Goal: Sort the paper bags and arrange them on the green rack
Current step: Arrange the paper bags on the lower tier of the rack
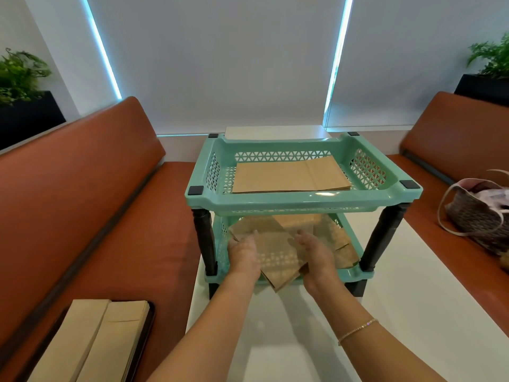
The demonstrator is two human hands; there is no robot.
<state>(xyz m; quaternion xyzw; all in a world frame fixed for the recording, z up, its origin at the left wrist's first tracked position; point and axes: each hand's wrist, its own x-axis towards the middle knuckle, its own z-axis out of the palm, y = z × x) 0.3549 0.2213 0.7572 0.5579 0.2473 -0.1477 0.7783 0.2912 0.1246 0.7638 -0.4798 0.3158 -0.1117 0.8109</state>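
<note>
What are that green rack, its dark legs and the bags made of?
Rack: looks like moulded plastic, glossy mint green, with lattice-cut walls. Legs: dark, turned shape; plastic or wood, hard to tell. Bags: matte brown kraft paper, flat with creased folds.

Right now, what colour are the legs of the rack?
Black legs, seen in the head view.

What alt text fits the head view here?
Both hands, left hand and right hand, hold paper bags at the green rack's lower tier. The top tier holds a flat bag stack.
</note>
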